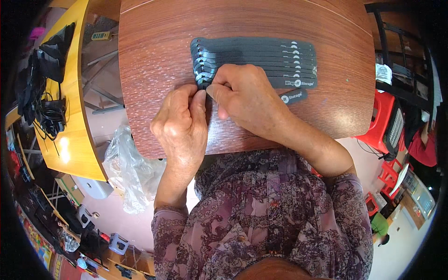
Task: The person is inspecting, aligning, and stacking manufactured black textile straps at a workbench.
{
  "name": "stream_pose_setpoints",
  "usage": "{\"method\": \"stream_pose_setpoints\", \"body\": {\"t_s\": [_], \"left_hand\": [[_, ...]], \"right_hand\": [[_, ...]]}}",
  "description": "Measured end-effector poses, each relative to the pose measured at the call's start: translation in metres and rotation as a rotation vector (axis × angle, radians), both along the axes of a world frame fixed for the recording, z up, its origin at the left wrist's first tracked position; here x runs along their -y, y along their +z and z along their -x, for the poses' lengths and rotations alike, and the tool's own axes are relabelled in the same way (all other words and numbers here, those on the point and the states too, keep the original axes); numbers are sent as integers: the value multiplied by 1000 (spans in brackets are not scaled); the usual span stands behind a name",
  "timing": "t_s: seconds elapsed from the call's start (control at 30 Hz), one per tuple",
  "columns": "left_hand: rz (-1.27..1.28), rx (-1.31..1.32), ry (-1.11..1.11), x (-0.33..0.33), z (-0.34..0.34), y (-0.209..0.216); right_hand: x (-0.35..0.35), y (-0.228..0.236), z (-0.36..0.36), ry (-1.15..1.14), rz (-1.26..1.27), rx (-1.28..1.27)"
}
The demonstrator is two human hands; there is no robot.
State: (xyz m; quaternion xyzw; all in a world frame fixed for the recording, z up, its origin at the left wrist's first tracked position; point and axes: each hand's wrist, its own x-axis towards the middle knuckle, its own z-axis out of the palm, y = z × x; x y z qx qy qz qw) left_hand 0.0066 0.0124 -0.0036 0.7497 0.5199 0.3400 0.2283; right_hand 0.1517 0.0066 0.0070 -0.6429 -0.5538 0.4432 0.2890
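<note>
head view: a brown wood-grain table fills the upper middle, its rounded near edge close to the person's body. next in size is the patterned purple shirt the person wears, its sleeves ending near the elbows. a yellow table stands off to the left, its edge bent by the lens. on the brown table, beyond the hands, lies a row of dark grey straps, flat and overlapping one below another, with white printing near their right ends and holes at their rounded left ends. a clear plastic bag sits crumpled between the two tables, lower than their tops. dark items and cables lie heaped on the yellow table. the right hand comes over the lower part of the row, fingers bent, thumb and forefinger tips gathered at the row's lower left corner; whether they are closed on anything, i cannot tell. the left hand is just beside it, thumb and forefinger pinching a small dark strap end. a red stool stands past the table's right edge. the lowest strap shows only its printed right end, just below the row, with the rest hidden by the right hand. smallest is a yellow handheld device, beyond the yellow table's edge.
</note>
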Motion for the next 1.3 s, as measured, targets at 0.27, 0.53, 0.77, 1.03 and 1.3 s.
{"method": "stream_pose_setpoints", "body": {"t_s": [0.27, 0.53, 0.77, 1.03, 1.3], "left_hand": [[47, -73, 76, 0, -3, -1], [94, -120, 101, -3, -7, 1], [105, -134, 81, -6, -3, -1], [133, -58, 8, -8, -3, 1], [297, -5, 81, -8, -1, 1]], "right_hand": [[-1, -1, 0, 19, 12, 19], [-1, -2, 0, 24, -1, 47], [13, 2, 2, 52, -192, 264], [63, 29, -69, -87, -307, 375], [84, 15, -115, -345, -55, 99]]}}
